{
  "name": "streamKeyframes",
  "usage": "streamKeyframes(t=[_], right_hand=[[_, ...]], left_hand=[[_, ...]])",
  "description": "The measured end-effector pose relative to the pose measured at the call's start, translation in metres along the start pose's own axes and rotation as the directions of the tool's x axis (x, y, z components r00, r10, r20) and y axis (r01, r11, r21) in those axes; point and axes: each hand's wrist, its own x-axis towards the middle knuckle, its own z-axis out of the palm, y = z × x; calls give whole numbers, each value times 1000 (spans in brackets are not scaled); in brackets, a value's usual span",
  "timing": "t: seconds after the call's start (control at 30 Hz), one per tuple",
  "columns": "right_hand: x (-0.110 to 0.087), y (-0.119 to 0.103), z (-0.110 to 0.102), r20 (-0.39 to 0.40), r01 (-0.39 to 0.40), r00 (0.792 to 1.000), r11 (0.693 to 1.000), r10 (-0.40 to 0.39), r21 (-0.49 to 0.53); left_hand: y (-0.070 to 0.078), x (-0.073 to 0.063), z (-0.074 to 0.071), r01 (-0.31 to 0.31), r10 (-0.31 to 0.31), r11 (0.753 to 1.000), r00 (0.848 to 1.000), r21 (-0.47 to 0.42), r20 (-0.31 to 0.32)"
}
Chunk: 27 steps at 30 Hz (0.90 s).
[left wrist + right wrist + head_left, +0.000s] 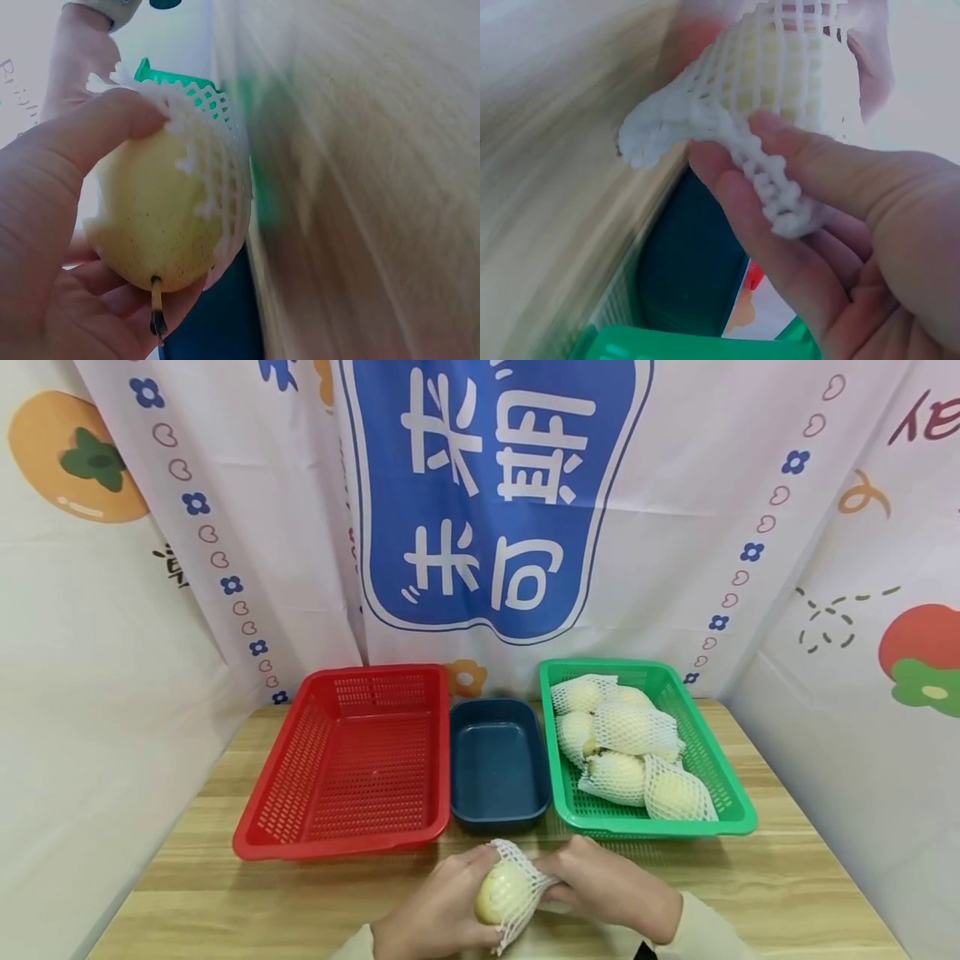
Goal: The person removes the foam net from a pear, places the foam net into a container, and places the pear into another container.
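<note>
A yellow pear [154,210] with a dark-tipped stem sits partly inside a white foam net sleeve [765,67]. My left hand [442,902] grips the pear, its thumb on top at the net's edge and its fingers underneath. On the other side my right hand [607,885] pinches the gathered end of the net between thumb and fingers. Bare yellow skin shows on the stem side, while mesh covers the opposite side. Both hands are just above the wooden table, in front of the blue bin.
A red basket [341,847] with nothing in it stands left. Beside it is a dark blue bin [498,777], also holding nothing. The green basket [652,827] at right holds several net-wrapped pears [633,731]. Printed cloth [480,652] hangs behind the wooden table [187,902].
</note>
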Motion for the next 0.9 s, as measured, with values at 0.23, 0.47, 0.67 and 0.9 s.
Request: streamKeyframes(t=[0.23, 0.47, 0.67, 0.9], right_hand=[[-6, -2, -10, -15, -81, 997, 994, 80, -74], [-13, -4, -22, 37, -193, 980, 979, 196, -61], [-15, -9, -41, 48, -212, 975, 974, 216, -77], [-2, -20, -78, -22, -215, 977, 973, 213, -87]], left_hand=[[-4, -9, -4, -17, 18, 999, 1000, 37, -12], [-10, -15, -4, 10, -10, 1000, 1000, 25, 7], [-15, -18, -4, 0, 1, 998, 1000, 66, -10], [-15, -20, -5, 13, -13, 998, 1000, 57, 6]])
